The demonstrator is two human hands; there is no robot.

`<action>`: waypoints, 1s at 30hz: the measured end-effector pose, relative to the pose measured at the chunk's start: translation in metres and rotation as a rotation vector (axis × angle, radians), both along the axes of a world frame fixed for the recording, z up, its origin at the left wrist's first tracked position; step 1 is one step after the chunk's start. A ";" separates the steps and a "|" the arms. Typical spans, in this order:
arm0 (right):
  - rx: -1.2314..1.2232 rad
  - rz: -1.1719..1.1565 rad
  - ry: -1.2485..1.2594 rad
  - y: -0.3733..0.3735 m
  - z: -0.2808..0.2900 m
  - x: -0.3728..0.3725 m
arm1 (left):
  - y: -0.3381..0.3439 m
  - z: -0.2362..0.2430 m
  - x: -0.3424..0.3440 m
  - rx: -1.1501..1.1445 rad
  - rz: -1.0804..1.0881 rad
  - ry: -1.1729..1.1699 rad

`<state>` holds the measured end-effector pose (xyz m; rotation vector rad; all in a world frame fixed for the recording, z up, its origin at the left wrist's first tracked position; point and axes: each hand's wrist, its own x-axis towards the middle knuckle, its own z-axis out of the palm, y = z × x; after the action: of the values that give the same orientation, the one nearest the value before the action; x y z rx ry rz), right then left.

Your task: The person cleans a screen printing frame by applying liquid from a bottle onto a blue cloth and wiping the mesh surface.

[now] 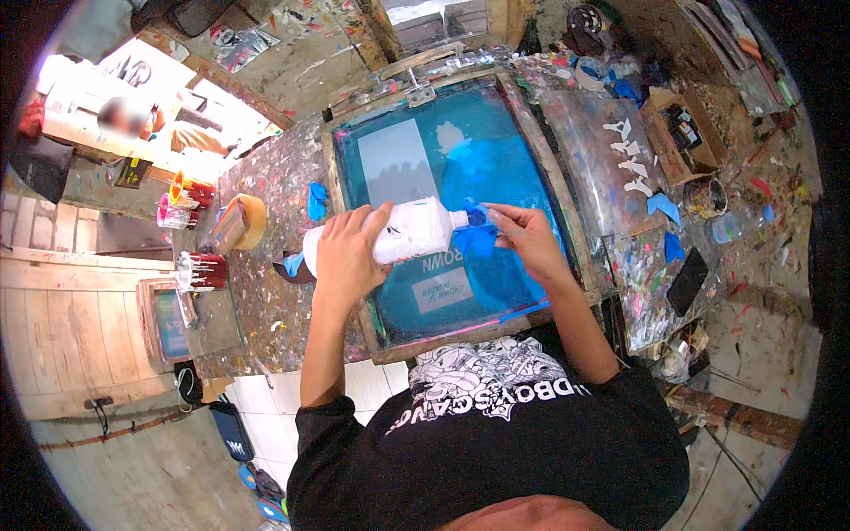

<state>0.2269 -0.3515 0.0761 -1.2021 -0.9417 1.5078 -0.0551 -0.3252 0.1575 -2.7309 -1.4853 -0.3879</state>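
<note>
Left hand clamped round white bottle (tipped sideways, nozzle right), right hand pinching blue rag at nozzle, over blue screen frame on paint-spattered tabletop.

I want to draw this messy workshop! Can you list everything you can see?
bottle: one, white, tipped sideways over the screen, in the left hand
rag: one, blue, at the bottle's nozzle, in the right hand
screen: one, blue in a wooden frame, on the table
table: one, paint-spattered
tape roll: one, tan, left of the screen
phone: one, black, right side
left hand: grips the bottle
right hand: fingers pinch the rag
</note>
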 end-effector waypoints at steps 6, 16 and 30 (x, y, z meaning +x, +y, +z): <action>-0.036 -0.037 0.082 0.001 -0.006 0.000 | 0.003 0.002 0.003 0.014 -0.011 0.024; -0.070 -0.028 0.088 0.000 -0.010 0.001 | 0.003 0.004 0.004 0.036 -0.011 0.051; -0.046 -0.025 0.175 0.007 -0.018 0.005 | 0.005 0.001 0.005 0.036 0.012 0.046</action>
<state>0.2323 -0.3449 0.0584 -1.0905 -0.7763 1.5945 -0.0501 -0.3205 0.1588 -2.6833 -1.4683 -0.3447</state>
